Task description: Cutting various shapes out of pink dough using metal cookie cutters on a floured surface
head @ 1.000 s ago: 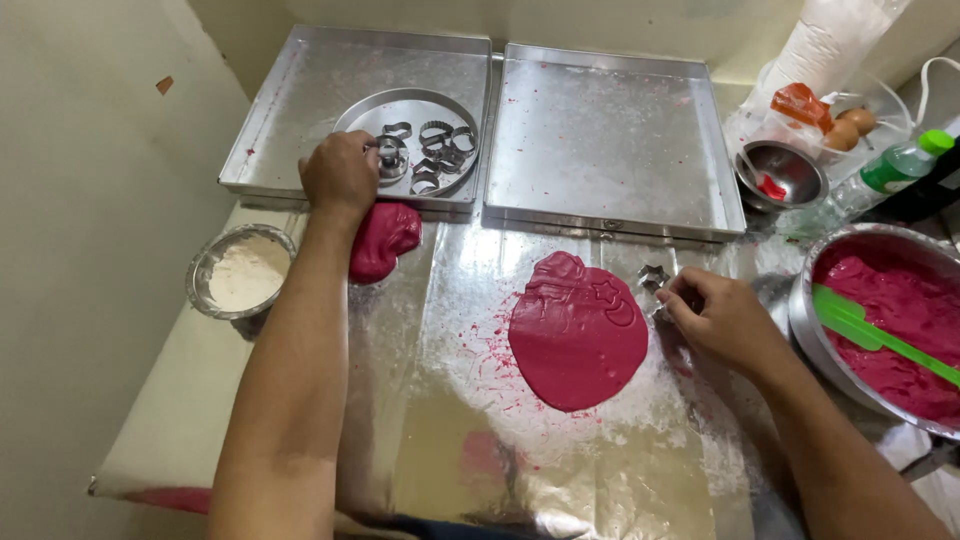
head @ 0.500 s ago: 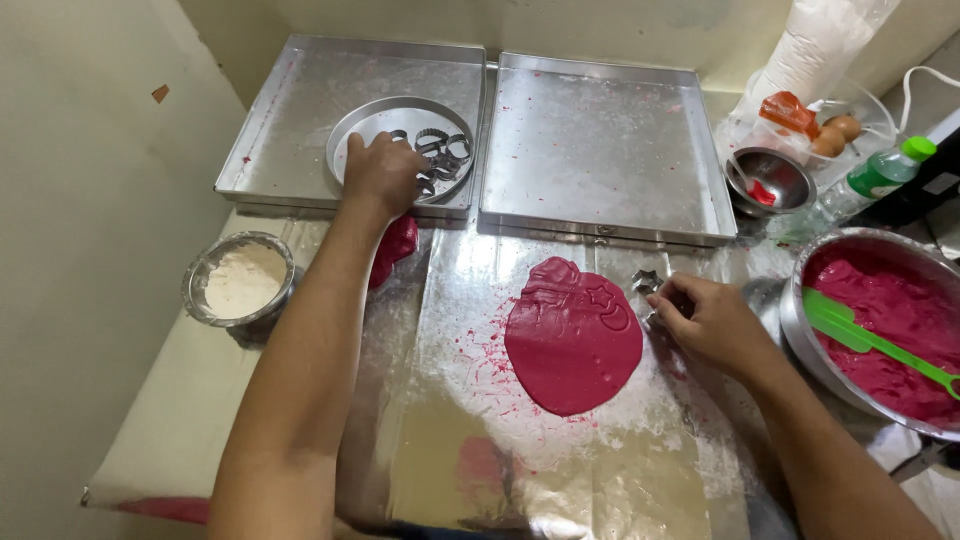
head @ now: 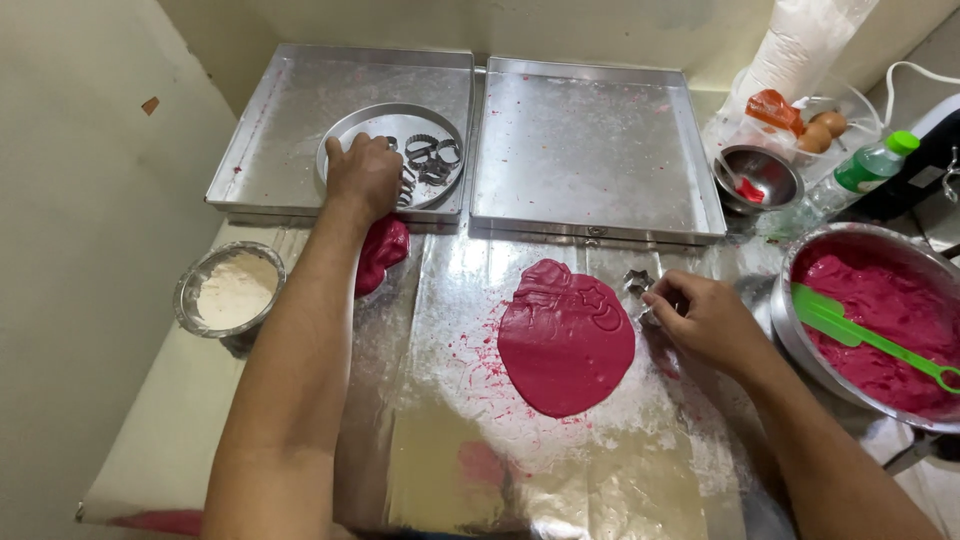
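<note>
A flat sheet of pink-red dough (head: 565, 337) lies rolled out on a foil-covered table, with small shapes pressed into its upper right. My left hand (head: 365, 178) reaches into a round metal pan (head: 350, 128) that holds several small metal cookie cutters (head: 432, 160); its fingers curl down among them, and what they grip is hidden. My right hand (head: 700, 318) rests at the dough's right edge, fingers closed on a small metal cutter. A star-shaped cutter (head: 637, 281) lies just above it. A lump of the same dough (head: 384, 250) sits under my left forearm.
Two square metal trays (head: 590, 150) stand side by side at the back. A small bowl of flour (head: 233, 290) is at the left. At the right are a large bowl of red dough (head: 880, 315) with a green spatula (head: 860, 335), a small bowl, eggs and a bottle.
My left hand has moved from the dough lump up into the round pan of cutters. My right hand has stayed at the dough's right edge.
</note>
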